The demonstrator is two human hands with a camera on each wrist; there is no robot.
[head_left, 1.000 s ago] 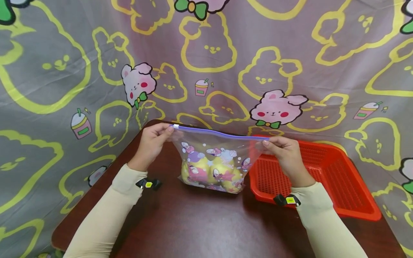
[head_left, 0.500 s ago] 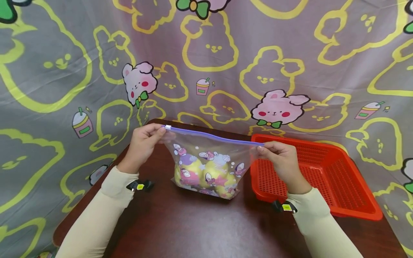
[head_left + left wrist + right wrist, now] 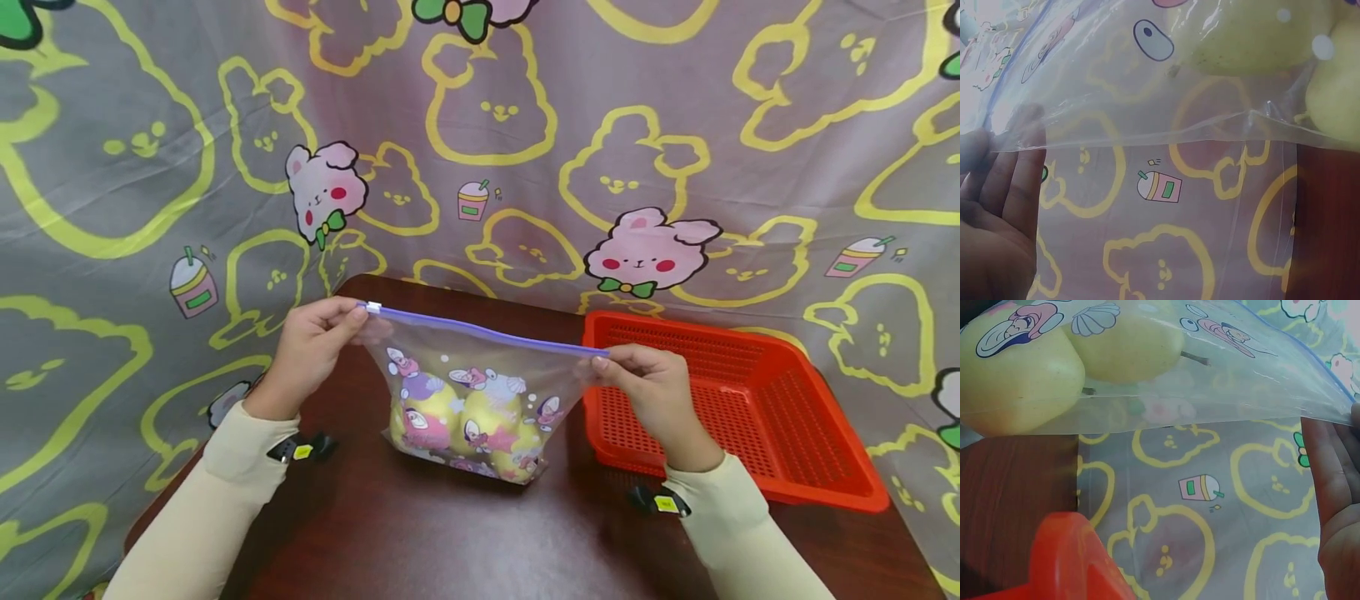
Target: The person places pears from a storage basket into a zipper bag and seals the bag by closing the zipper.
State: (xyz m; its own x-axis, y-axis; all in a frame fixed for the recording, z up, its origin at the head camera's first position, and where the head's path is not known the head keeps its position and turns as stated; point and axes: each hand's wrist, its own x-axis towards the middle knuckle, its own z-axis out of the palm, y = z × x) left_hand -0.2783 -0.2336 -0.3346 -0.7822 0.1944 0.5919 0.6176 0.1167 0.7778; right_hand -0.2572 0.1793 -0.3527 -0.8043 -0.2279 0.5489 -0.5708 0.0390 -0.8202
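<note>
A clear slider zip bag (image 3: 423,346) with printed pink and purple shapes stands in front of me, bulging at the bottom with several yellow pears (image 3: 1019,381). Its purple zip strip (image 3: 483,327) is stretched between my hands, sloping down to the right. My left hand (image 3: 311,354) pinches the left top corner, thumb beside the white slider (image 3: 372,307). At the other end, my right hand (image 3: 656,400) pinches the right top corner between thumb and fingers. Pear stems show through the plastic in the right wrist view.
To the right, a red plastic basket (image 3: 847,446) with perforated sides sits behind my right hand. Everything stands on a dark reddish-brown table (image 3: 480,550). A grey curtain (image 3: 517,192) with yellow outlined bears and pink rabbits hangs close behind the table.
Both hands have shifted left and toward me, drawing the bag along with them. Their grip on its top corners stays the same. The basket has not moved.
</note>
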